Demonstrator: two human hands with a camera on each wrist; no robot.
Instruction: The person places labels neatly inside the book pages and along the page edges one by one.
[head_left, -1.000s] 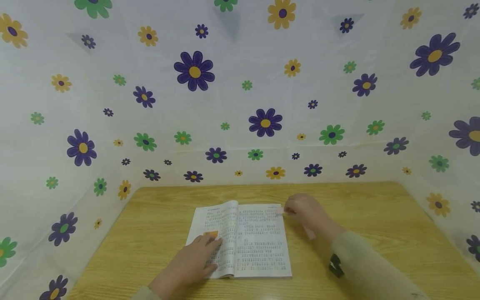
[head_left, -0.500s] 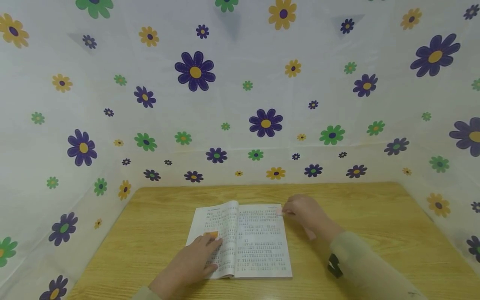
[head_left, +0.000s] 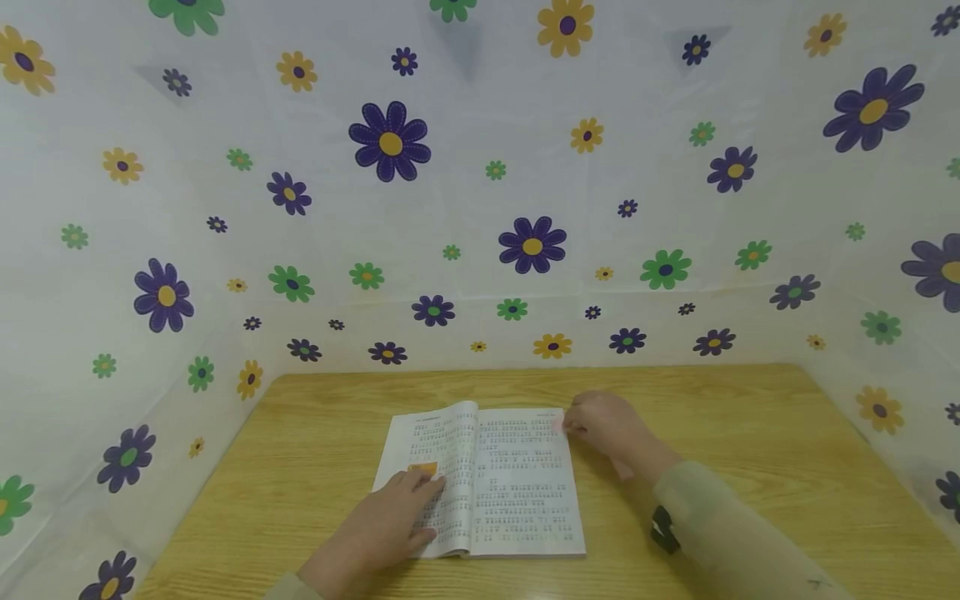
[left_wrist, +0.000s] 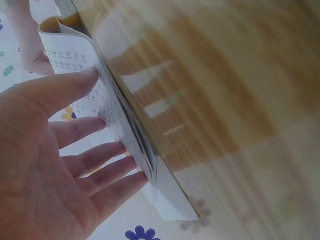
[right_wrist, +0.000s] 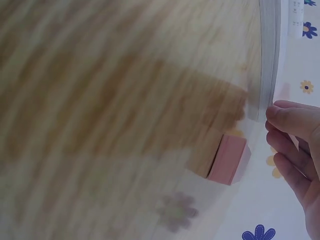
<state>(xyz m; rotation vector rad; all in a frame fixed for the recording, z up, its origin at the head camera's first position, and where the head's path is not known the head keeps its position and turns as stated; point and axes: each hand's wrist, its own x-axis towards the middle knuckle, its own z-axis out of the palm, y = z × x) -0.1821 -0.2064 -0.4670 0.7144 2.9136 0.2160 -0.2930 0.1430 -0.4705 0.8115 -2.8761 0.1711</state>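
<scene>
A white cloth [head_left: 637,179] hangs on the far, left and right sides, printed with dozens of purple, yellow and green flowers. Inside it stands one yellowish wooden table [head_left: 300,467], its grain running left to right and its top glossy enough to mirror the cloth in both wrist views.

One book [head_left: 525,496] lies open on the near middle of the table, two pages facing up, the left one bulging toward the spine. Rows of small printed characters fill both pages, with a short heading at the far end of each; the print is too small to read reliably.

Two sleeves, both pale green, reach in from the near side: the left sleeve [head_left: 292,588] and the right sleeve [head_left: 738,533], with one dark object [head_left: 664,530] beside the right cuff. The left hand [head_left: 390,512] rests on the left page, its fingers spread apart. The right hand [head_left: 606,421] is at the book's far right corner, thumb and forefinger pinching one pale pink slip [head_left: 558,425] at the page edge.

One pink block [right_wrist: 230,160] sits on the table to the right of the book, partly hidden by the right forearm in the head view. One small orange piece [head_left: 423,468] shows on the left page, just beyond the left fingertips.
</scene>
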